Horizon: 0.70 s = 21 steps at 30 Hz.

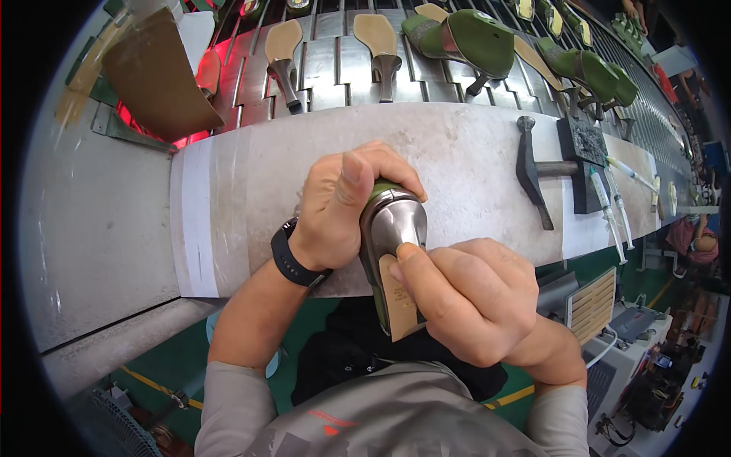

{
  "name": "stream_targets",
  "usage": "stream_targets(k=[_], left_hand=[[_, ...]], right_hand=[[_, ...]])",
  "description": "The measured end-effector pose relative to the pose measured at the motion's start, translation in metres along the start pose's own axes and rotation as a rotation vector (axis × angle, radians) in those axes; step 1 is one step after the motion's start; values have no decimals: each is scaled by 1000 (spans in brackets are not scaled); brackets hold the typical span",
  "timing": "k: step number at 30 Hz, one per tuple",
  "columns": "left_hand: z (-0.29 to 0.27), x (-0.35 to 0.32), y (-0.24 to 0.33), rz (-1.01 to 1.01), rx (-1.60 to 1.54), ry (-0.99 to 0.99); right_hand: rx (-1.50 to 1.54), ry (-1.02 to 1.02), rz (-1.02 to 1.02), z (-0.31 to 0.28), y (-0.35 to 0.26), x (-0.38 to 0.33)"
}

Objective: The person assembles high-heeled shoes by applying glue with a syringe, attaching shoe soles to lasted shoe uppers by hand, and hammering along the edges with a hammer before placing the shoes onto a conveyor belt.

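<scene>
Sole side up, a high-heeled shoe (pixel 375 278) on a green last lies between my hands at the table's front edge. It has a shiny silver heel (pixel 397 219) and a tan outsole (pixel 402 316). My left hand (pixel 335 202) is closed round its far end and left side, with the fingers curled over the back and the thumb raised. My right hand (pixel 476 297) is closed, its thumb and forefinger on the narrow part of the heel where it meets the outsole. The other right fingers are folded in, and part of the outsole is hidden beneath them.
Behind the worktable (pixel 251 175), a slatted metal conveyor carries tan outsoles with heels (pixel 377 49) and green shoe lasts (pixel 480 46). To the right lie a hammer (pixel 527 167), a black block (pixel 582 152) and several syringes (pixel 605 209). A brown board (pixel 152 72) stands at the far left.
</scene>
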State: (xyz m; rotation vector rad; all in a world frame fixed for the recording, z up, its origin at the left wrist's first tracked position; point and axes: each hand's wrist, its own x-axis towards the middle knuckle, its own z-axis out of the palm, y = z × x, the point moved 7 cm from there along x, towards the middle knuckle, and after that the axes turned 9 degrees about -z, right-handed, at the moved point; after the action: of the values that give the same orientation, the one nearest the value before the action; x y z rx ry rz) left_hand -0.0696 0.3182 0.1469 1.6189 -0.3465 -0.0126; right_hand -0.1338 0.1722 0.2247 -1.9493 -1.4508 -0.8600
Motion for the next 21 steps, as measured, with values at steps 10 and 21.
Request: stream_targets(k=[10, 21], left_hand=[[-3, -1, -1, -28, -26, 6], [-6, -4, -2, -98, -92, -7]], right_hand=[[3, -19, -19, 5, 0, 4], [-32, 25, -68, 17, 8, 4]])
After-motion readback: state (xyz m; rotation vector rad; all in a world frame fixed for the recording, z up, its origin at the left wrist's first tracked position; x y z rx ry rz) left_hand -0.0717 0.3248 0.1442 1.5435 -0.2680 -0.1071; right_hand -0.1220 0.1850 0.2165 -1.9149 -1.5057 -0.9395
